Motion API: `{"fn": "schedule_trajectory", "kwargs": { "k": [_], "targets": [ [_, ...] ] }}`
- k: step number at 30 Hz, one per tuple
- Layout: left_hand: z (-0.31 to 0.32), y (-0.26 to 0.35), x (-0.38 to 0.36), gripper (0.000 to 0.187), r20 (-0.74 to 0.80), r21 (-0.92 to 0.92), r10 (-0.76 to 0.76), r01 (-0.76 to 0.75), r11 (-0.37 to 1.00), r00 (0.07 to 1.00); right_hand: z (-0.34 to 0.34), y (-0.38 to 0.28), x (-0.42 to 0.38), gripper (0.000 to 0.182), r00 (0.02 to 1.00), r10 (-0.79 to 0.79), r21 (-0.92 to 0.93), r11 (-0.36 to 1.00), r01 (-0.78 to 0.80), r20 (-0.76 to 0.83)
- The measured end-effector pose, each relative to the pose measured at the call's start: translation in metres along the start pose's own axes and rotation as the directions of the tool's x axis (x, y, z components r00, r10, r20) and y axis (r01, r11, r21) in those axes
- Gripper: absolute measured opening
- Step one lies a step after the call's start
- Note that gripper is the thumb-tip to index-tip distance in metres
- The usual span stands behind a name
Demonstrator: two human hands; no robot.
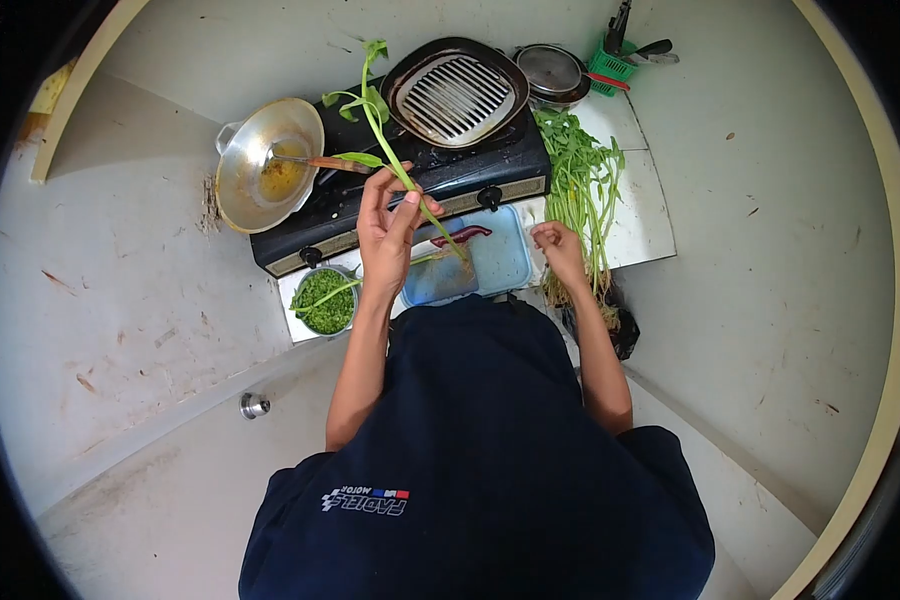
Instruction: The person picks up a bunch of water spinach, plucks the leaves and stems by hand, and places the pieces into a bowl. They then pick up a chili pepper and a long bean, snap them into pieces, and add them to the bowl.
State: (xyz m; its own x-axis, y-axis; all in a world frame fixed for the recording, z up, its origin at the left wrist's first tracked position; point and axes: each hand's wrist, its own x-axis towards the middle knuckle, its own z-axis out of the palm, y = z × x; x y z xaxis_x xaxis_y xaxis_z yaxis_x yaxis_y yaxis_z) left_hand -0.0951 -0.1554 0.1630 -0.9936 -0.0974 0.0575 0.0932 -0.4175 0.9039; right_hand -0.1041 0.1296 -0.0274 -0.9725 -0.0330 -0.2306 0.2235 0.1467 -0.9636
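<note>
My left hand [388, 228] is closed around a long green leafy stalk [394, 160], which looks like water spinach. The stalk slants upward over the stove, and its bare lower end hangs above the blue tray [515, 250]. My right hand [560, 252] is held beside the tray's right edge with its fingertips pinched together; what they hold, if anything, is too small to make out. Just right of it lies a bunch of the same greens [582, 180], roots toward me. A dark red, curved handle-like object [461, 236] rests on the tray, partly behind the stalk.
A black two-burner stove [340, 205] carries a wok [235, 185] with a wooden-handled utensil and a square grill pan [410, 65]. A bowl of chopped greens [322, 305] stands front left. Behind the bunch are a lidded pan [550, 70] and a green basket [613, 68].
</note>
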Motion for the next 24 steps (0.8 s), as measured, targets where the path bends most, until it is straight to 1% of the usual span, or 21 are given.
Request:
{"fn": "schedule_trajectory", "kwargs": {
  "k": [4, 8, 9, 12, 15, 18, 21, 24],
  "targets": [
    [0.001, -0.001, -0.006, 0.040, -0.008, 0.018, -0.003, 0.003, 1.000, 1.000, 0.017, 0.046, 0.015, 0.008, 0.999, 0.039, -0.114, 0.993, -0.039, 0.001],
    [0.000, 0.000, -0.010, 0.037, -0.022, 0.028, 0.001, 0.000, 1.000, 1.000, 0.033, 0.040, 0.030, 0.007, 0.998, -0.063, -0.130, 0.990, 0.060, -0.022],
    [0.000, 0.000, -0.011, 0.037, -0.023, 0.030, -0.003, 0.003, 1.000, 1.000, 0.037, 0.038, 0.033, 0.007, 0.997, -0.080, -0.084, 0.993, 0.078, -0.021],
    [-0.004, 0.000, -0.012, 0.036, -0.004, 0.016, -0.017, 0.017, 1.000, 1.000, 0.041, 0.039, 0.030, 0.009, 0.997, -0.078, -0.245, 0.967, 0.072, -0.016],
    [-0.005, 0.000, -0.013, 0.033, -0.006, 0.011, -0.028, 0.028, 1.000, 1.000, 0.043, 0.056, 0.029, 0.013, 1.000, -0.017, -0.530, 0.848, 0.008, -0.011],
    [-0.009, 0.000, -0.013, 0.030, -0.007, 0.001, -0.049, 0.049, 0.999, 0.999, 0.045, 0.070, 0.029, 0.017, 0.999, -0.036, -0.687, 0.726, 0.027, 0.001],
    [-0.015, -0.001, -0.011, 0.029, -0.016, -0.020, -0.064, 0.063, 0.998, 0.998, 0.045, 0.068, 0.027, 0.015, 1.000, -0.018, -0.788, 0.615, 0.020, 0.011],
    [-0.016, -0.001, -0.010, 0.028, -0.036, -0.006, -0.073, 0.073, 0.997, 0.997, 0.043, 0.065, 0.022, 0.016, 0.999, -0.015, -0.803, 0.594, 0.045, 0.045]
  ]
}}
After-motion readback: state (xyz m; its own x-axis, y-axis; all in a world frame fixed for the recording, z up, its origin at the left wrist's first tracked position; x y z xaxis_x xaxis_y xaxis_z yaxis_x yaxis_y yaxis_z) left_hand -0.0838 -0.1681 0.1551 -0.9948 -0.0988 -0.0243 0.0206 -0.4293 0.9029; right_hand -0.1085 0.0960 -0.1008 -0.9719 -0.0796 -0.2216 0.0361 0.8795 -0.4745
